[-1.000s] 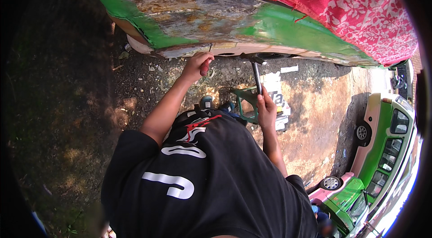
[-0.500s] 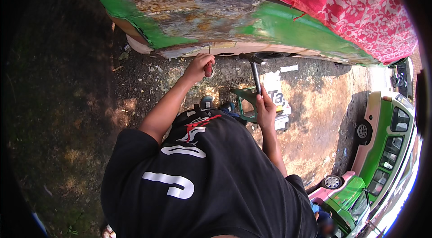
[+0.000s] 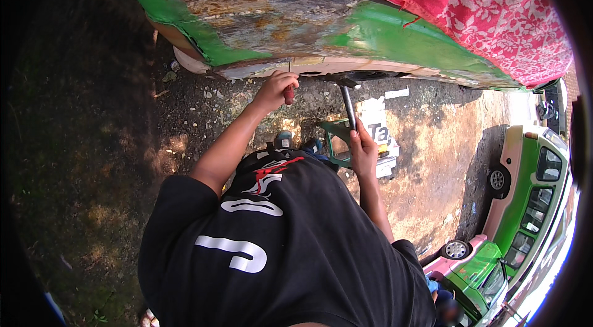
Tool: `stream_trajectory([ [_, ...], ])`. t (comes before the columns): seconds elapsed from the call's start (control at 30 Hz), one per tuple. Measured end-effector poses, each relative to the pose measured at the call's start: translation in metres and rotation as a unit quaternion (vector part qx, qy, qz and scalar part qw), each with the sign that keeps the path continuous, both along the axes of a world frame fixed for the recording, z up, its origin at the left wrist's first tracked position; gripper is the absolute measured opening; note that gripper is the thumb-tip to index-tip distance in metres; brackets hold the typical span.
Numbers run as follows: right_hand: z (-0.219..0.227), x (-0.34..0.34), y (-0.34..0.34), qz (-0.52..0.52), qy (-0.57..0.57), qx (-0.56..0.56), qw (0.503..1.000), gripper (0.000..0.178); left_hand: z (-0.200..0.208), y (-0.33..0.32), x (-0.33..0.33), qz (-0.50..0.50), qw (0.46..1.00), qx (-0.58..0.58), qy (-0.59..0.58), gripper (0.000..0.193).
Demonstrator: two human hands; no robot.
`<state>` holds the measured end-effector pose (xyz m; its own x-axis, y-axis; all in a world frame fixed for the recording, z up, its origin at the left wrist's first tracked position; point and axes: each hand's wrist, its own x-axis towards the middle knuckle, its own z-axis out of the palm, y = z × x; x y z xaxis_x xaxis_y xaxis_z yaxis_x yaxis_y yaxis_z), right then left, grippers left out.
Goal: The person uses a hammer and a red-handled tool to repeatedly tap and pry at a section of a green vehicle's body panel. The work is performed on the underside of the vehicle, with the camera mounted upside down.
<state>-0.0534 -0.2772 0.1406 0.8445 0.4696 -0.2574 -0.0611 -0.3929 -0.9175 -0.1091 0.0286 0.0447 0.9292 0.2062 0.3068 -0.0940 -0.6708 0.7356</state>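
Observation:
My left hand (image 3: 273, 90) is closed round a tool with a red handle (image 3: 289, 96), close against the lower edge of a worn vehicle body panel (image 3: 247, 8). The tool's far end is hidden, so I cannot tell its exact kind. In my right hand (image 3: 364, 152) is a hammer (image 3: 348, 101), gripped by its metal-looking shaft with the head up by the panel's lower edge. A gap separates the hammer head from my left hand. Patches of green paint, rust and bare metal cover the panel.
Pink patterned cloth (image 3: 475, 12) drapes over the vehicle at upper right. Below the hammer stand a green stool (image 3: 336, 141) and white printed sheets (image 3: 375, 118) on the dirt ground. A green and pink van (image 3: 522, 197) is parked at right, with a partly visible person (image 3: 446, 308) near it.
The hammer head has shifted slightly left, toward my left hand. My left hand with the red-handled tool has moved a little right and up.

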Motion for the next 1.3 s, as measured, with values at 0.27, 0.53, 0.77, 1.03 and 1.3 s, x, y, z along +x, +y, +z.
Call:
stream_trajectory([
  [0.27, 0.014, -0.01, 0.007, 0.087, -0.13, -0.028, 0.987, 0.039, 0.004, -0.006, 0.019, 0.002, 1.0, -0.005, 0.017, 0.015],
  [0.53, -0.008, -0.021, 0.014, 0.114, -0.237, -0.039, 0.964, 0.043, 0.005, -0.007, 0.024, 0.009, 0.999, -0.003, 0.039, 0.016],
  [0.77, -0.025, -0.019, 0.013, 0.143, -0.326, 0.046, 0.933, 0.041, 0.005, -0.01, 0.022, 0.026, 0.999, -0.036, 0.018, 0.012],
  [1.03, -0.018, -0.029, 0.015, 0.113, -0.284, 0.028, 0.952, 0.038, 0.008, -0.014, 0.023, 0.007, 0.999, 0.003, 0.042, 0.015],
  [1.3, -0.015, -0.028, 0.014, 0.09, -0.248, 0.023, 0.964, 0.039, 0.01, -0.015, 0.036, 0.035, 0.996, 0.049, 0.059, 0.008],
])
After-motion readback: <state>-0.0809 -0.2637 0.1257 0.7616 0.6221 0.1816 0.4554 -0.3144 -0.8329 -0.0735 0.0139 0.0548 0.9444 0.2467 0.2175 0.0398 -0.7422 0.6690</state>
